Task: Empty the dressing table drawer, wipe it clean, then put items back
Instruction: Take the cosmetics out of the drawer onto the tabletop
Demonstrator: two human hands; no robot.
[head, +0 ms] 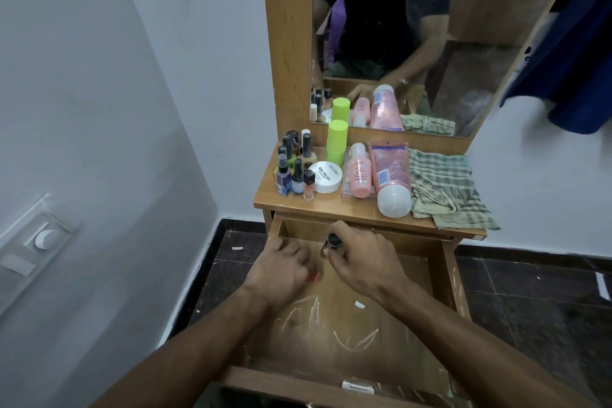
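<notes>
1. The drawer [443, 278] is pulled out below the worktop [331, 209], its long axis running from the worktop toward the person. The wood bottom has white scratch marks and a small white scrap [359, 305] right of centre.
2. Right hand [361, 258] is inside the drawer near the back edge; the fingers are curled round a small dark item w/ black cap [333, 240]. The cap points up and away from the person.
3. Left hand [284, 263] is in the back-left corner of the drawer, fingers curled over a small red item [314, 276], mostly hidden.
4. On the worktop: nail polish bottles [294, 172] at the left edge, a white jar [326, 176], a green stick [336, 141] upright, a pink bottle [359, 172] and a pink tube [390, 175] lying w/ the white cap toward the front edge, a checked cloth [447, 189] at the right edge.
</notes>
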